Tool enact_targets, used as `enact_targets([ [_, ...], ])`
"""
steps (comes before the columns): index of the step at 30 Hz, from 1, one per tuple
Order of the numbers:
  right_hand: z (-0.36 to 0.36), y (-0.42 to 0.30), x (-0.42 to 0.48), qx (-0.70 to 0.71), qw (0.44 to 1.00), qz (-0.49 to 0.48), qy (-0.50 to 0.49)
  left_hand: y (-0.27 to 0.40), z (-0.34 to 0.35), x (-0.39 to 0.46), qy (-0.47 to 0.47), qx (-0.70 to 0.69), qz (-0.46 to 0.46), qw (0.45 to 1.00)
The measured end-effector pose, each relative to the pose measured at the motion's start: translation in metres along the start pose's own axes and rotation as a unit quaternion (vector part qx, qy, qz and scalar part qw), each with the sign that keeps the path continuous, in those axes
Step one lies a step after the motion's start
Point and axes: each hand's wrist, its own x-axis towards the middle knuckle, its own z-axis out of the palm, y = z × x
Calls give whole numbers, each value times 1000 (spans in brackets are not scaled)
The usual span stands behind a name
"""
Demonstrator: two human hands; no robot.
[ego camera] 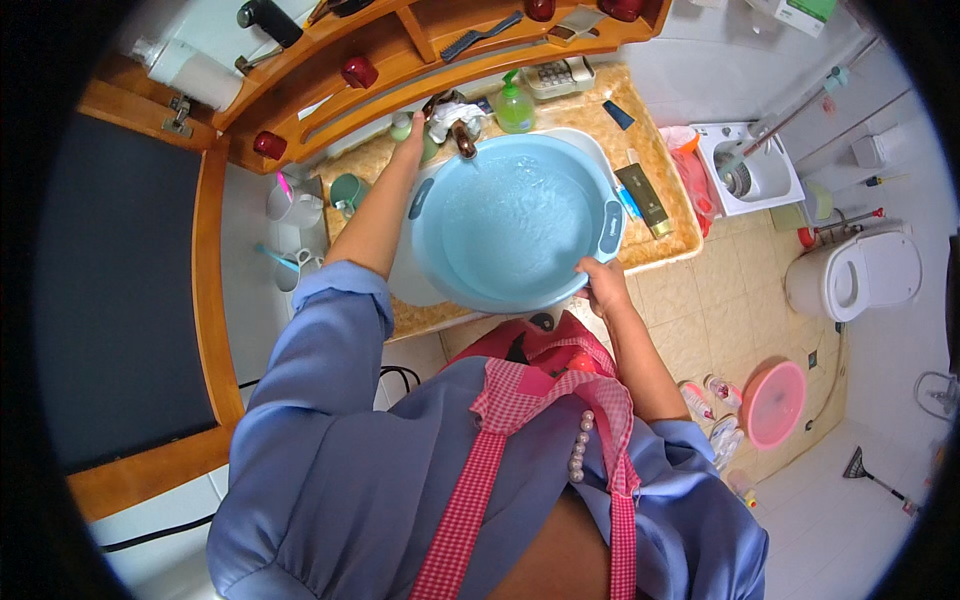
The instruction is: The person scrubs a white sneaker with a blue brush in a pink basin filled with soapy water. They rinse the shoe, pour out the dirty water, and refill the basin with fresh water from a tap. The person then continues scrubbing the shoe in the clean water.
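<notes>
A light blue plastic basin (433,266) with rippling water in it rests over the white sink (592,146) in a marbled countertop. My right hand (602,285) grips its near right rim, just below a dark-inlaid handle. Beyond the basin's far left edge, my left hand (417,131) reaches to the faucet (464,141); how its fingers touch the faucet is hard to make out. A white cloth (456,118) lies by the faucet's base. Close by stands a green pump bottle (514,109).
A wooden shelf (420,56) with a comb and red jars overhangs the counter's back. Right of the basin lie a dark green tube (642,199) and a blue-white tube (628,202). Cups (347,191) stand at left. A pink basin (772,405) and a toilet (840,281) are at right.
</notes>
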Motion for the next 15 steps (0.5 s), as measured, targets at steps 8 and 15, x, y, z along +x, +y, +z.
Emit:
enact_targets([
  [8,3,-22,-15,-80,997,-17,15,-80,-25,9,-37,271,133,953],
  [15,-38,-13,-35,-64,996,6,67,-79,-6,-39,-48,242,144,958],
])
